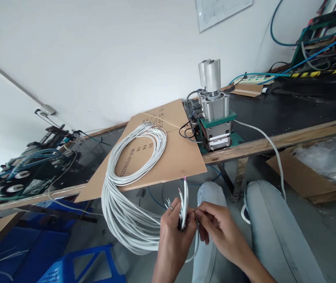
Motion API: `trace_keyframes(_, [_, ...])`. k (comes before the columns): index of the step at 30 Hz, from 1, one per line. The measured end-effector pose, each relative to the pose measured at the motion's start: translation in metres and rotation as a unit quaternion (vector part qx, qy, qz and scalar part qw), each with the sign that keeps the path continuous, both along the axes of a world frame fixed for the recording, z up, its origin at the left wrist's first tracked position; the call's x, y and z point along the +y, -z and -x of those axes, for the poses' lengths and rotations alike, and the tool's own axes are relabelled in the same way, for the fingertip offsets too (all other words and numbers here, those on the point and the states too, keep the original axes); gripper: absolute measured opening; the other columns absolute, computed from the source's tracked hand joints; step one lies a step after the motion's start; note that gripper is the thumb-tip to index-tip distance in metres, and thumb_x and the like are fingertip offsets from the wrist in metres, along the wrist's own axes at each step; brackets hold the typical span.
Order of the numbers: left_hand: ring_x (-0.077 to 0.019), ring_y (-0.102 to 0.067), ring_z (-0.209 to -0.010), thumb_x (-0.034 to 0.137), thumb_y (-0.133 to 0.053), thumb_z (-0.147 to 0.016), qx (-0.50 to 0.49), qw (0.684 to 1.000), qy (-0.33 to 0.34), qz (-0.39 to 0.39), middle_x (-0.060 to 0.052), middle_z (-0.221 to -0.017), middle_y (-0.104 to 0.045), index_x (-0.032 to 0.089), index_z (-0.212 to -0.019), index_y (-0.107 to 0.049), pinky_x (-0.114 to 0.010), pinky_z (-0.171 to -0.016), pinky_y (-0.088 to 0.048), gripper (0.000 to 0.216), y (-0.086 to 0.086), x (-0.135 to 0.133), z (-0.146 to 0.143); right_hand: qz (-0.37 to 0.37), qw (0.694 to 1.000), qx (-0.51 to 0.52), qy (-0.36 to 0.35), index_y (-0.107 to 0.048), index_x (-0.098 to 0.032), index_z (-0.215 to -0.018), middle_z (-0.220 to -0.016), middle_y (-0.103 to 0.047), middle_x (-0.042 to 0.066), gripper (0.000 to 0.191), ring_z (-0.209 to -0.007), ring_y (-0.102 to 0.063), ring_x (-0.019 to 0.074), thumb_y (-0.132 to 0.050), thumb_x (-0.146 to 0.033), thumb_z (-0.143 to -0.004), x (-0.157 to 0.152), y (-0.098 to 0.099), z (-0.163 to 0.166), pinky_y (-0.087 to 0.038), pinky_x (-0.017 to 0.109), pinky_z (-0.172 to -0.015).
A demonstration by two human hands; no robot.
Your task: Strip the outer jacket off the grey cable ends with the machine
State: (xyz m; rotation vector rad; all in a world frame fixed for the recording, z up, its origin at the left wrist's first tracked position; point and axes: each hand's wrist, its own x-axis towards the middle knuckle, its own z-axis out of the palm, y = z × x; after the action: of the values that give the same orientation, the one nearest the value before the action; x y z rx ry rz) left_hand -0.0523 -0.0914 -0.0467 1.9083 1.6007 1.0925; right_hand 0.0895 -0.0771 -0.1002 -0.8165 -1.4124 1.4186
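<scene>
My left hand (174,231) is closed around a bunch of white cable ends (183,201) that stick up from the fist, some with stripped coloured tips. Just to its right, my right hand (213,224) pinches one white cable, which loops down below both hands. The cables come from a large coil of white cables (129,184) that lies partly on a sheet of cardboard (170,157) and hangs off the bench's front edge toward my lap. Both hands are held above my knees in light jeans.
A small pneumatic machine (215,114) with a silver cylinder on a green base stands at the edge of the black workbench (288,110). Blue crates (76,267) sit on the floor at left, cardboard and plastic wrap (327,161) at right. Hoses and equipment crowd both bench ends.
</scene>
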Motion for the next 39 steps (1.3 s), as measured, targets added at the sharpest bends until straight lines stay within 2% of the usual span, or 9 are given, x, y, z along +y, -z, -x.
trace_keyframes(3, [-0.0136, -0.050, -0.058, 0.012, -0.057, -0.083, -0.004, 1.000, 0.004, 0.006, 0.003, -0.066, -0.051, 0.020, -0.064, -0.058, -0.023, -0.058, -0.039, 0.021, 0.001, 0.001, -0.001, -0.058, 0.997, -0.033, 0.027, -0.057, -0.019, -0.072, -0.065, -0.053, -0.002, 0.037, -0.051, -0.055, 0.0112, -0.049, -0.038, -0.103, 0.000, 0.000, -0.002, -0.040, 0.021, -0.047])
trace_keyframes(6, [-0.0127, -0.047, -0.059, 0.012, -0.056, -0.082, -0.038, 0.998, 0.013, 0.052, 0.004, -0.067, -0.050, 0.020, -0.065, -0.054, -0.023, -0.059, -0.038, 0.019, 0.002, 0.000, 0.001, -0.066, 0.997, -0.015, 0.048, -0.059, -0.019, -0.070, -0.065, -0.051, -0.003, 0.035, -0.050, -0.053, 0.0104, -0.053, -0.034, -0.101, -0.001, 0.001, 0.001, -0.040, 0.022, -0.047])
trace_keyframes(8, [-0.0121, -0.043, -0.058, 0.014, -0.057, -0.082, -0.075, 0.993, 0.014, 0.090, 0.005, -0.066, -0.047, 0.020, -0.066, -0.051, -0.022, -0.058, -0.037, 0.018, 0.003, 0.000, 0.003, -0.038, 0.997, 0.026, 0.066, -0.059, -0.018, -0.068, -0.064, -0.052, -0.003, 0.034, -0.048, -0.051, 0.0095, -0.057, -0.035, -0.098, -0.002, 0.003, 0.007, -0.039, 0.021, -0.046])
trace_keyframes(13, [-0.0117, -0.038, -0.058, 0.025, -0.057, -0.088, -0.165, 0.976, 0.029, 0.139, 0.005, -0.064, -0.044, 0.019, -0.068, -0.050, -0.023, -0.056, -0.034, 0.022, 0.005, 0.001, 0.007, 0.112, 0.977, 0.156, 0.091, -0.052, -0.020, -0.060, -0.043, -0.040, -0.009, 0.046, -0.033, -0.036, 0.0062, -0.068, -0.055, -0.086, -0.007, 0.007, 0.029, -0.028, 0.019, -0.035])
trace_keyframes(17, [-0.0101, -0.035, -0.055, 0.032, -0.061, -0.088, -0.222, 0.961, 0.042, 0.163, 0.006, -0.063, -0.042, 0.018, -0.068, -0.051, -0.023, -0.052, -0.031, 0.027, 0.008, 0.003, 0.010, 0.147, 0.967, 0.183, 0.099, -0.051, -0.021, -0.059, -0.038, -0.039, -0.010, 0.054, -0.030, -0.030, 0.0049, -0.068, -0.068, -0.080, -0.009, 0.009, 0.040, -0.024, 0.018, -0.032])
trace_keyframes(22, [-0.0075, -0.029, -0.050, 0.039, -0.064, -0.091, -0.283, 0.938, 0.065, 0.191, 0.007, -0.060, -0.040, 0.018, -0.070, -0.052, -0.021, -0.046, -0.025, 0.032, 0.013, 0.002, 0.014, 0.173, 0.957, 0.212, 0.097, -0.054, -0.020, -0.059, -0.039, -0.041, -0.010, 0.054, -0.030, -0.031, 0.0042, -0.071, -0.068, -0.076, -0.010, 0.009, 0.043, -0.024, 0.017, -0.032])
trace_keyframes(34, [-0.0085, -0.033, -0.053, 0.048, -0.067, -0.089, -0.260, 0.951, 0.034, 0.166, 0.006, -0.059, -0.041, 0.018, -0.070, -0.052, -0.021, -0.048, -0.029, 0.039, 0.014, 0.000, 0.013, 0.168, 0.954, 0.220, 0.117, -0.057, -0.018, -0.060, -0.038, -0.041, -0.010, 0.053, -0.029, -0.033, 0.0040, -0.074, -0.065, -0.077, -0.012, 0.003, 0.045, -0.025, 0.016, -0.032])
trace_keyframes(39, [-0.0082, -0.033, -0.052, 0.050, -0.066, -0.090, -0.287, 0.941, 0.040, 0.174, 0.006, -0.059, -0.042, 0.018, -0.072, -0.052, -0.021, -0.048, -0.028, 0.039, 0.017, -0.001, 0.013, 0.160, 0.952, 0.226, 0.133, -0.058, -0.018, -0.060, -0.040, -0.044, -0.009, 0.051, -0.029, -0.033, 0.0040, -0.074, -0.063, -0.079, -0.014, 0.003, 0.048, -0.025, 0.016, -0.031])
